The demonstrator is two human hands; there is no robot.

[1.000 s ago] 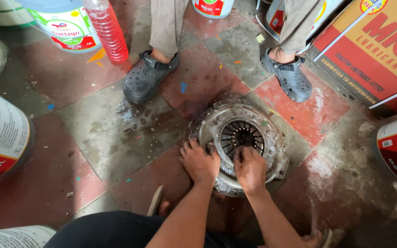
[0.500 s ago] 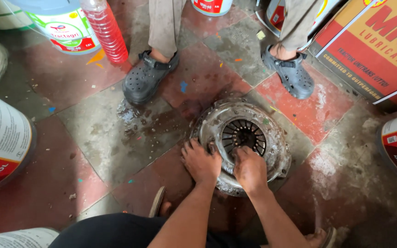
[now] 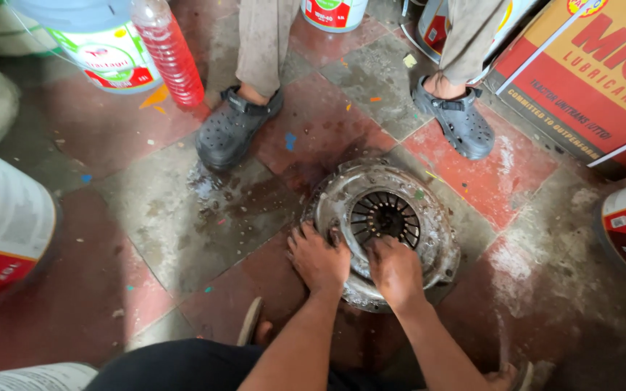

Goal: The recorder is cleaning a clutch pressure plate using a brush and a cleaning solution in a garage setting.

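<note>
A round, grimy metal clutch pressure plate [image 3: 429, 210] with a ring of spring fingers at its centre lies flat on the tiled floor. My left hand [image 3: 319, 257] rests on its near left rim with the fingers spread. My right hand [image 3: 395, 269] presses on the near rim next to the central fingers, its fingers curled against the metal. Both hands are dirty. Neither hand lifts the plate.
Another person stands just beyond the plate in grey clogs [image 3: 232, 127] [image 3: 460, 122]. A red bottle [image 3: 170, 51] and white bucket [image 3: 96, 45] are at the back left. A large can [image 3: 1, 217] stands left, a red and yellow carton [image 3: 581, 80] right.
Both hands stay on the near rim of the plate. The view has shifted slightly; the plate has not visibly moved.
</note>
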